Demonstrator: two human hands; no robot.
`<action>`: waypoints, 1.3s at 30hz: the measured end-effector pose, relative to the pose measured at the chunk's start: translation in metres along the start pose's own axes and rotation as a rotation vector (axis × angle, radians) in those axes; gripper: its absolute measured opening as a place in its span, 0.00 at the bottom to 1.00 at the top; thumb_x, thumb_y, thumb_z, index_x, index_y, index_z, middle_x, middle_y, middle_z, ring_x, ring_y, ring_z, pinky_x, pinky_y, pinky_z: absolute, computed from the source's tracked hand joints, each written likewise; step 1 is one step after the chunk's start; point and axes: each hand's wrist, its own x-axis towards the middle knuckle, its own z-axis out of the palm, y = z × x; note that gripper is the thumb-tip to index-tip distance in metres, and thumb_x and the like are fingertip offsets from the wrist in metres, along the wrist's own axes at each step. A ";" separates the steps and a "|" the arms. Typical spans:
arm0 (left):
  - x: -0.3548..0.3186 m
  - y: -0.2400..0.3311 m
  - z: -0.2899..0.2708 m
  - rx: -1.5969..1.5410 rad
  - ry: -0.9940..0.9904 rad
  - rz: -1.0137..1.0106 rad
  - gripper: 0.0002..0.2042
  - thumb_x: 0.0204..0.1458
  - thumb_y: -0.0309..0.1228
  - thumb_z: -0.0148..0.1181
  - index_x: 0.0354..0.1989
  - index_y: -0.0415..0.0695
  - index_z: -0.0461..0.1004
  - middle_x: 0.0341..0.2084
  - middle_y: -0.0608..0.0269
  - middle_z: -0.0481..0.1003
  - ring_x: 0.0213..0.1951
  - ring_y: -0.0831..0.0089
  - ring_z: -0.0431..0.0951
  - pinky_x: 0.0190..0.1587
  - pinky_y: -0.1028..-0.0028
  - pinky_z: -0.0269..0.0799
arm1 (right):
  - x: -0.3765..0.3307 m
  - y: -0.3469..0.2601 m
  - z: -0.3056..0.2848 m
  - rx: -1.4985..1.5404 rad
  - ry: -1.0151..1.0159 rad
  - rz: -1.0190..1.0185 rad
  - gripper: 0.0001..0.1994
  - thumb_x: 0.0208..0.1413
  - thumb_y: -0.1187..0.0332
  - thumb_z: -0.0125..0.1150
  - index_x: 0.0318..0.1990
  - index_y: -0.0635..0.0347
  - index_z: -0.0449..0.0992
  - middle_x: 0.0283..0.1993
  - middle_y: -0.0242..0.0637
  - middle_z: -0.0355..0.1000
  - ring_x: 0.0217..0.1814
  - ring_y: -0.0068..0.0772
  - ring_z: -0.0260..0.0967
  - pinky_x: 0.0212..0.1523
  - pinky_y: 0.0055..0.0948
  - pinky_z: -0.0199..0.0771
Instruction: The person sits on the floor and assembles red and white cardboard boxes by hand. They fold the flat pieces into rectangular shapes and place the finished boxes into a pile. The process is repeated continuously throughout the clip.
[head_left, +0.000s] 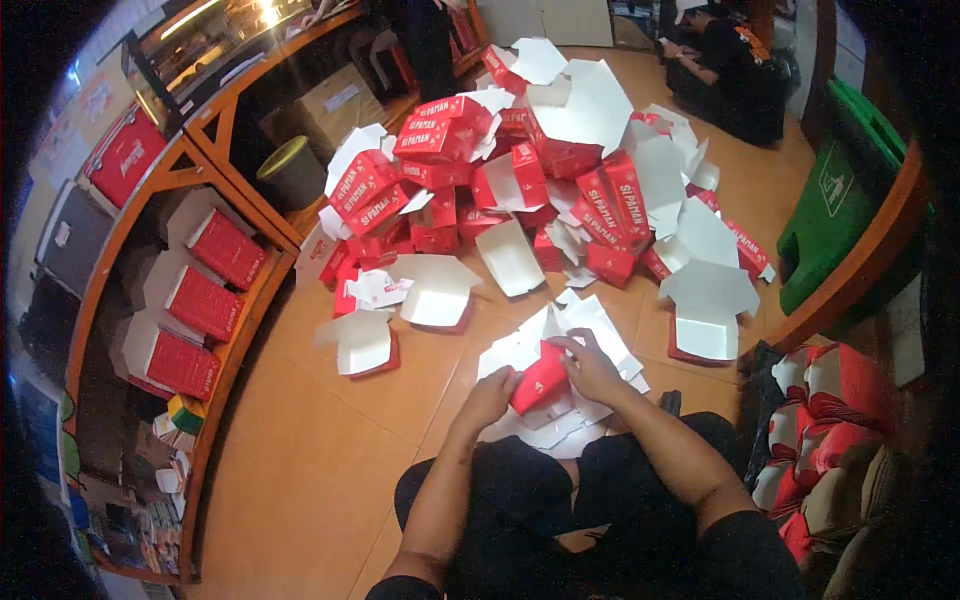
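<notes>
While left grip (488,398), right grip (590,366) clasp red box (539,382), shelf (249,334) holds 3 carton stacks (205,303).

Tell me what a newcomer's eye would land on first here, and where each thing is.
First comes the big heap of red-and-white cardboard boxes on the floor, at the upper middle of the view. Next is the small red carton just below the centre, held between the left hand and right hand above loose white card sheets. The bright green bin stands out at the right.
</notes>
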 end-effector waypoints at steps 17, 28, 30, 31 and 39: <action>0.002 -0.004 0.011 0.038 0.154 0.064 0.19 0.66 0.43 0.45 0.32 0.36 0.69 0.24 0.47 0.72 0.27 0.62 0.73 0.34 0.62 0.67 | 0.011 -0.015 0.019 0.171 0.274 -0.083 0.15 0.54 0.63 0.64 0.45 0.61 0.74 0.57 0.51 0.59 0.59 0.53 0.64 0.59 0.42 0.66; 0.003 0.007 0.010 0.004 0.217 0.149 0.15 0.65 0.38 0.46 0.32 0.38 0.67 0.22 0.46 0.71 0.25 0.55 0.74 0.31 0.61 0.67 | 0.022 0.001 0.017 0.256 0.083 -0.022 0.11 0.56 0.62 0.63 0.44 0.53 0.79 0.61 0.48 0.58 0.63 0.50 0.61 0.62 0.40 0.64; 0.006 0.012 0.009 -0.032 0.249 0.176 0.15 0.65 0.37 0.46 0.32 0.37 0.67 0.22 0.46 0.71 0.25 0.55 0.74 0.31 0.61 0.67 | 0.024 0.004 0.015 0.210 0.076 -0.018 0.12 0.59 0.62 0.59 0.48 0.53 0.78 0.62 0.50 0.57 0.63 0.51 0.61 0.63 0.40 0.64; 0.005 0.015 0.008 -0.056 0.225 0.163 0.14 0.65 0.36 0.46 0.32 0.37 0.67 0.22 0.46 0.71 0.25 0.54 0.73 0.30 0.62 0.67 | 0.024 0.011 0.018 0.217 0.075 -0.038 0.12 0.60 0.62 0.58 0.49 0.53 0.77 0.62 0.50 0.57 0.62 0.51 0.62 0.63 0.40 0.64; 0.005 0.012 0.006 -0.007 0.199 0.120 0.14 0.65 0.37 0.47 0.32 0.37 0.68 0.22 0.45 0.72 0.26 0.53 0.75 0.32 0.61 0.68 | 0.023 0.004 0.013 0.096 -0.066 -0.080 0.14 0.61 0.61 0.57 0.50 0.56 0.74 0.60 0.50 0.59 0.54 0.51 0.69 0.55 0.41 0.71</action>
